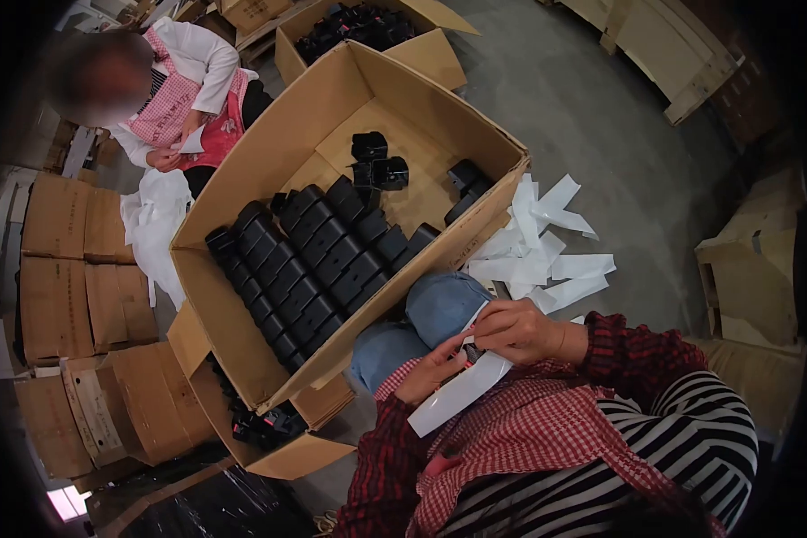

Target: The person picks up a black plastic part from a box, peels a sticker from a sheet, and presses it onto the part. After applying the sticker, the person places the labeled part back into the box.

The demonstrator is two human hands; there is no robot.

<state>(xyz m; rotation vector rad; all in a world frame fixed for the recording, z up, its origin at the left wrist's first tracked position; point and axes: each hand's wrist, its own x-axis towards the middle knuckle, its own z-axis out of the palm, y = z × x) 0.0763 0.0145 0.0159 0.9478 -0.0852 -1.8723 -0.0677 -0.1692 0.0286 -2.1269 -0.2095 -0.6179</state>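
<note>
Over our lap, we are pinching a small white piece (468, 340) in the right hand (515, 328); the left hand (430, 371) is curling beside a white strip (462, 394), its grip unclear. Black parts (305, 255) are filling much of the box (242, 202). A co-worker's apron (163, 117) is showing print, too blurred for us.

Smooth paper-like strip (462, 393), matt cardboard box (269, 169)

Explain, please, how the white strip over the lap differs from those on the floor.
The lap strip is single; the floor strips are many, overlapping. The lap strip is by the person's hands; the floor strips lie loose beside the carton. Both are white.
</note>
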